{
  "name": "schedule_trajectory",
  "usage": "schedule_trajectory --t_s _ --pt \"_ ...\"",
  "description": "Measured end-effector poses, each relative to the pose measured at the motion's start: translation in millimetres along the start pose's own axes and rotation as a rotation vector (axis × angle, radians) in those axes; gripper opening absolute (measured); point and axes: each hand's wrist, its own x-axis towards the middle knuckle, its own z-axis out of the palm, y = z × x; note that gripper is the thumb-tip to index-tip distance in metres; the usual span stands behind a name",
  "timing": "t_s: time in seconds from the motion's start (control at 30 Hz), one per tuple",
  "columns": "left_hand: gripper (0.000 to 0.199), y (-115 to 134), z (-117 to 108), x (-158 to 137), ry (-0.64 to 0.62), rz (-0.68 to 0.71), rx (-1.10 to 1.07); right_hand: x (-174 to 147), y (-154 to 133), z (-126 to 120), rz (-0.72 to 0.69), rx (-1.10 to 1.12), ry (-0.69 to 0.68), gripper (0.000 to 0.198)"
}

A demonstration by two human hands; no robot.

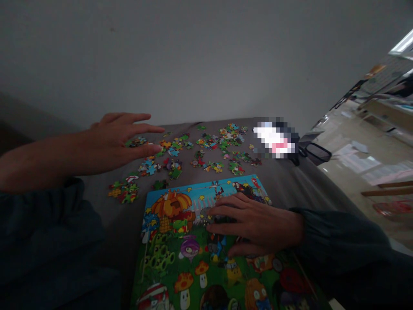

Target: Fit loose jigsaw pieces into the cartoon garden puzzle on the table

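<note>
- Dark sleeves [48, 254] of soft cloth, gathered at the cuffs, fill both lower corners.
- Between them lies the picture board [174, 267], a flat rectangle with a smooth-looking face, its near edge cut off by the frame; printed cartoon figures [190, 247] crowd a green ground under a strip of blue sky.
- The right hand [254, 219] lies over the board's upper right part and hides some of the print; its fingers are slightly bent and parted. Whether anything is under the palm, I cannot tell.
- The left hand [112, 137] is over the leftmost clusters, thumb and fingers spread, blocking the view of some; whether the thumb tip touches a piece is unclear.
- Loose pieces [176, 170], thin and knobbed in many colours, lie scattered and partly overlapping beyond the board's far edge, with one group by its far left corner.
- Grey cloth [277, 183] with shallow creases lies beneath everything, reaching back to a plain, matte wall [206, 64].
- Right of the pieces, a pixelated patch [275, 140] masks an item; just beside it is a black-rimmed loop [331, 154].
- Farther right, a pale, glossy floor [348, 165] shows straight wooden bars [390, 190].
</note>
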Motion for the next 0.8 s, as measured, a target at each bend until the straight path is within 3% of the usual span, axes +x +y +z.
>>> schedule_trajectory --t_s 0.8 --pt "0.099 -3.7 4.4 3.9 -0.003 0.029 0.017 -1.3 -0.1 0.3 0.019 -0.004 -0.020 0.056"
